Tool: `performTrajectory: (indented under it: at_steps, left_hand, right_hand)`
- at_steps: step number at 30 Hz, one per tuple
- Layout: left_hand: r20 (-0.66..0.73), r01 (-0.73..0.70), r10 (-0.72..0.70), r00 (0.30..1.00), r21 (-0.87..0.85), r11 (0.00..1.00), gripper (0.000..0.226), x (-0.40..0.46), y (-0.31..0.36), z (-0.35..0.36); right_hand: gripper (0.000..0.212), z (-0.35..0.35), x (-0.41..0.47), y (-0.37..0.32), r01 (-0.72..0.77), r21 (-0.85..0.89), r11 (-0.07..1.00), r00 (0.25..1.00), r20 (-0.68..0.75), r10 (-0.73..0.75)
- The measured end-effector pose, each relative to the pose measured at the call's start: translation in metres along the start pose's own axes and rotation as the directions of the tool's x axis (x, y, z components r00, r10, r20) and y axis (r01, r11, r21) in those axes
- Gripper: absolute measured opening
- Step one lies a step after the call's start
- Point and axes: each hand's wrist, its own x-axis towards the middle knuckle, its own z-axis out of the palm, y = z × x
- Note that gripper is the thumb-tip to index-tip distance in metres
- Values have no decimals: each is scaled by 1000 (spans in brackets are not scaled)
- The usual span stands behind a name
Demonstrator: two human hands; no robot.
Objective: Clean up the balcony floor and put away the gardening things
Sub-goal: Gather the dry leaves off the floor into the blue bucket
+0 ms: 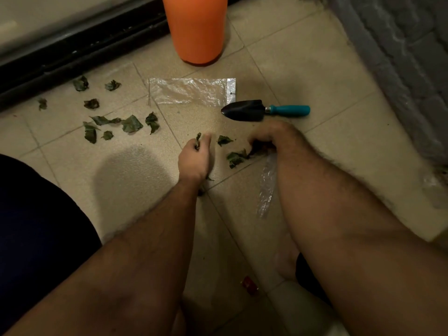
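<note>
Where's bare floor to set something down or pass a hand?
Free: the tile right of the teal-handled black trowel, toward the grey wall, and the shadowed tile left of the left hand. Crowded: torn green leaves at left, clear plastic bag below the orange container, leaves by the right hand.

Bare, hairy forearms, no sleeves; dark navy garment (36, 226) at left

Matt speckled floor tiles (315, 76), crinkly glossy clear plastic bag (189, 92), smooth matt orange pot (196, 27)
</note>
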Motion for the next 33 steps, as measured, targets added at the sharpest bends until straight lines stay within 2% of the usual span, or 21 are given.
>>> performTrajectory:
  at_steps: [3, 5, 8, 10, 12, 14, 19, 22, 24, 27, 30, 33]
  left_hand:
    - [-35, -38, 42, 999, 119, 992, 56, 2, 7, 7]
    - [-52, -55, 61, 997, 104, 993, 56, 4, 10, 11]
    - [-52, 1, -7, 999, -116, 993, 46, 4, 9, 10]
    - [-48, 62, -79, 996, -281, 958, 30, 4, 8, 8]
    - [-49, 105, -130, 990, -356, 929, 16, 4, 7, 5]
    - [-41, 140, -169, 985, -390, 910, 20, 7, 5, 4]
    - [-129, 75, -84, 988, -72, 995, 15, 16, 1, 5]
    - [-100, 26, -25, 995, 10, 1000, 13, 16, 3, 3]
    - [-65, -24, 29, 997, 77, 997, 22, 16, 5, 2]
    - [-2, -78, 80, 997, 209, 975, 36, 22, 10, 4]
    - [132, -153, 113, 985, 352, 923, 44, 29, 14, 15]
    - [155, -222, 166, 974, 508, 832, 27, 34, 13, 23]
  right_hand:
    - [15, -5, 12, -4, 62, 118, 991, 995, -85, -52]
    - [20, -8, 17, -7, 111, 194, 975, 988, -128, -87]
    - [11, -7, 21, -11, 210, 150, 966, 959, -225, -173]
    - [17, 0, 21, -14, 251, 67, 966, 924, -315, -218]
    - [22, 12, 21, -17, 259, 71, 963, 911, -348, -220]
    - [20, 28, 23, -19, 279, 69, 958, 896, -378, -234]
    - [27, 64, 27, -21, 307, -52, 950, 833, -467, -295]
    - [15, 69, 32, -18, 238, -155, 959, 820, -498, -284]
    - [12, 63, 32, -15, 229, -142, 963, 832, -484, -269]
    - [8, 52, 32, -12, 279, -61, 958, 825, -495, -272]
    - [9, 46, 34, -18, 339, 24, 940, 800, -534, -275]
    - [19, 48, 38, -25, 362, 28, 932, 789, -542, -290]
